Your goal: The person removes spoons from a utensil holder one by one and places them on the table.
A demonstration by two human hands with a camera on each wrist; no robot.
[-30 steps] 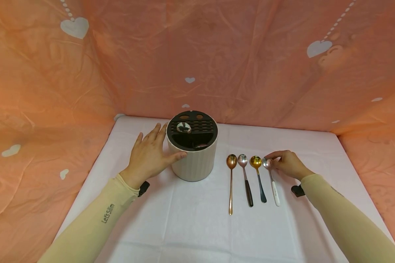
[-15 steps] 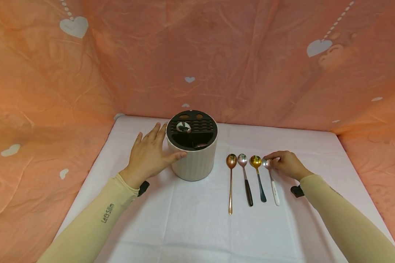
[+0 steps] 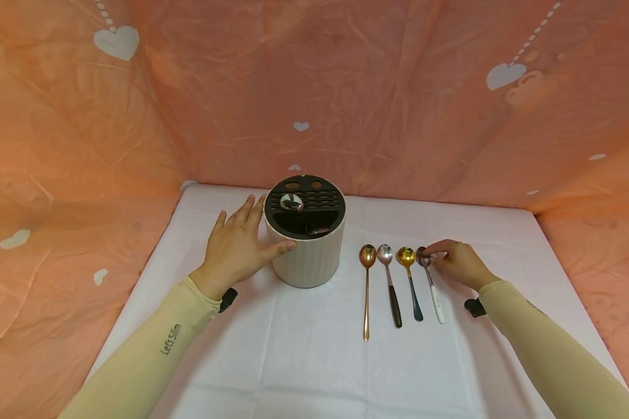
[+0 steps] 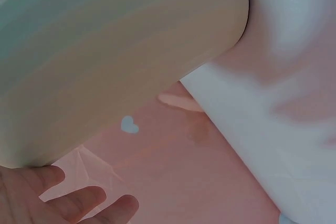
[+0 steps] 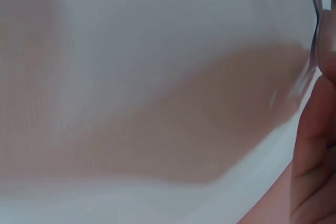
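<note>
Right of centre, the right grip [image 3: 461, 265] pinches the white-handled spoon [image 3: 435, 295] by its bowl. Centre-left, the left grip [image 3: 236, 249] spreads against the canister [image 3: 309, 265].

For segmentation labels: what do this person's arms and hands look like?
Left hand and right hand: bare, no gloves. Left sleeve: pale yellow-beige, dark lettering starting "Let's". Right sleeve: same colour, dark mark, unreadable. Black device at left wrist, another at right.

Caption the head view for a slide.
Left hand touching the holder, right hand pinching the white-handled spoon, rightmost of four in a row.
</note>
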